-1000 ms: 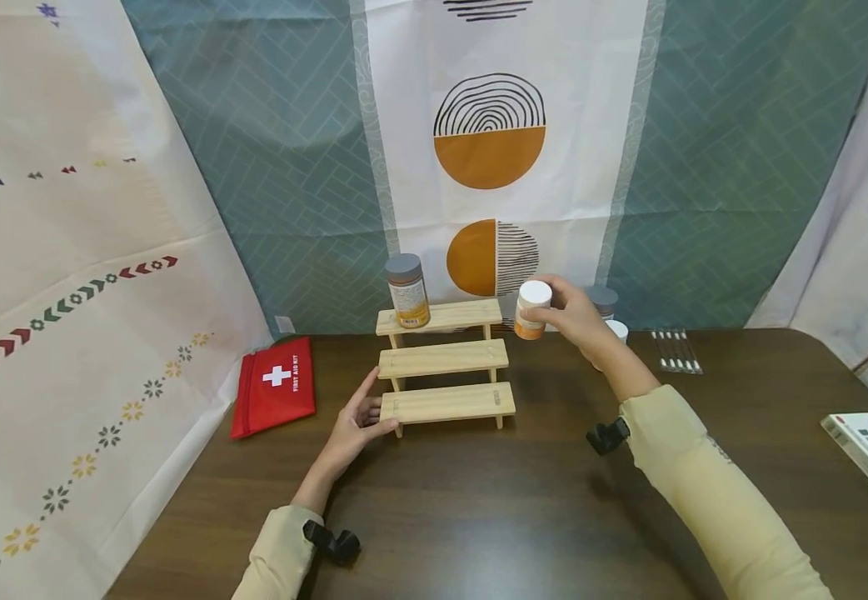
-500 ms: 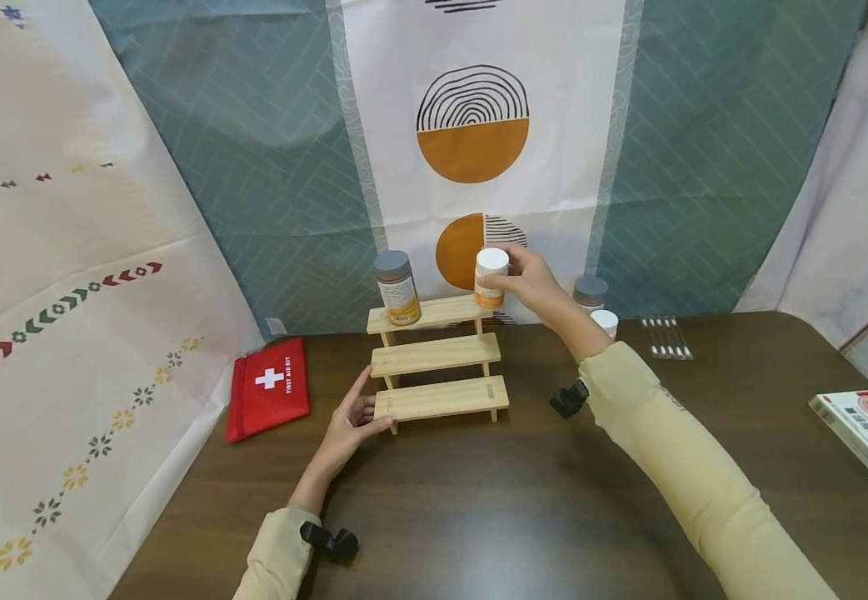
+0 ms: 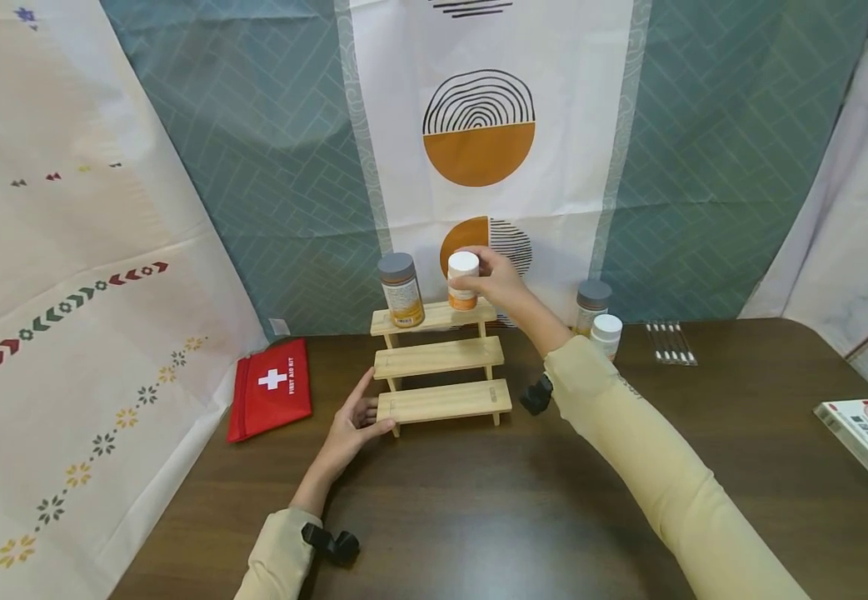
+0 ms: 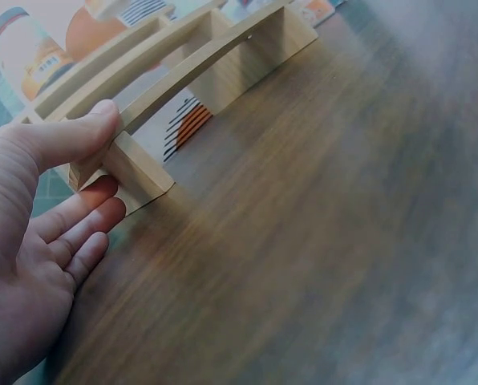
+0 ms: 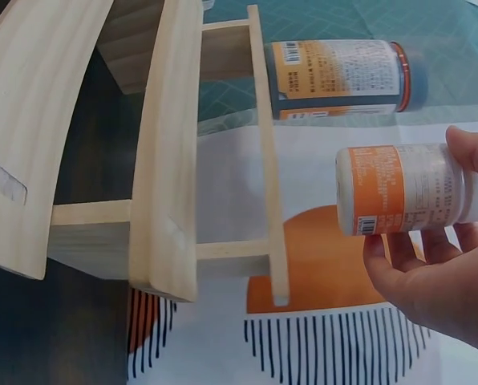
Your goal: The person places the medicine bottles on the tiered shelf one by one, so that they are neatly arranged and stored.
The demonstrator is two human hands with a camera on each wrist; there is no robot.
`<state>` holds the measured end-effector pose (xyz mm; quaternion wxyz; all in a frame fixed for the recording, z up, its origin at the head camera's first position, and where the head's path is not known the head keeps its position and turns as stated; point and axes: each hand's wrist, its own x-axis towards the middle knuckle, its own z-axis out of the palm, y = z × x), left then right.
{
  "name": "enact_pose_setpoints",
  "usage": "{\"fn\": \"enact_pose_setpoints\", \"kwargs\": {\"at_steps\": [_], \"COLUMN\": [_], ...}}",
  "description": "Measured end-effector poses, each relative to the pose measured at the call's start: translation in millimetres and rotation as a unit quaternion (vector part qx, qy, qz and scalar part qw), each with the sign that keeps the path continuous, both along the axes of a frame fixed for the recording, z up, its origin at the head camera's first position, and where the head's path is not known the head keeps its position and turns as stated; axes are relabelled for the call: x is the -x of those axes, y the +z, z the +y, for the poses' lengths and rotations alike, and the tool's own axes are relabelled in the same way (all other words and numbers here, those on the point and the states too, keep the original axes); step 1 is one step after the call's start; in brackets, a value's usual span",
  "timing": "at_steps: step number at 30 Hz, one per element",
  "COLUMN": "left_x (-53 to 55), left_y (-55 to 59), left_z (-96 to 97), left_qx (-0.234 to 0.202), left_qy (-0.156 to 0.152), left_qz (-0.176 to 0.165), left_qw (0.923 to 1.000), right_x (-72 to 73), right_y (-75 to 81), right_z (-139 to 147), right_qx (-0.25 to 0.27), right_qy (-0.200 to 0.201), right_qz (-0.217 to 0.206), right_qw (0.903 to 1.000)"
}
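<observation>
Your left hand (image 3: 346,432) grips the left end of the near step (image 3: 445,402) on the 3-step wooden rack (image 3: 439,357); your right hand (image 3: 500,282) holds a white-capped bottle (image 3: 463,287) above the far step (image 3: 435,316), a gap under its base. Open room separates it from the grey-lidded jar (image 3: 402,292) near that step's left edge. The red pouch (image 3: 272,404) lies by the tabletop's (image 3: 441,500) left edge.

From in front of and above the wooden rack (image 3: 440,358), the head view looks forward and down, farthest off, with worktop (image 3: 434,508) on every side but behind; the left wrist view, tilted, looks closely from the rack's left end; the right wrist view, rolled sideways, faces its tiers closely; all share the rack and its grey-capped jar (image 3: 402,293)
</observation>
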<state>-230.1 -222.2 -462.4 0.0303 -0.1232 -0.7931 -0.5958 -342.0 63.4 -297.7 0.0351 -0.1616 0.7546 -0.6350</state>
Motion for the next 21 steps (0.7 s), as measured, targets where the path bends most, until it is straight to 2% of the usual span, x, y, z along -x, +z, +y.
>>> {"fn": "enact_pose_setpoints", "kwargs": {"at_steps": [4, 9, 21], "left_x": [-0.9, 0.9, 2.6], "left_y": [-1.6, -3.9, -2.4], "left_z": [0.0, 2.9, -0.6], "left_qx": [-0.002, -0.004, -0.006], "left_qy": [0.003, -0.01, 0.0], "left_qz": [-0.002, -0.002, 0.003], "left_qw": [1.0, 0.9999, 1.0], "right_x": [5.3, 10.0, 12.4], "right_y": [-6.1, -16.5, -33.3], "right_z": [-5, -6, -21], "right_qx": [-0.003, -0.012, 0.021], "right_qy": [-0.006, -0.016, -0.027], "right_qz": [-0.008, -0.019, -0.022], "right_qw": [0.9999, 0.9996, 0.9992]}}
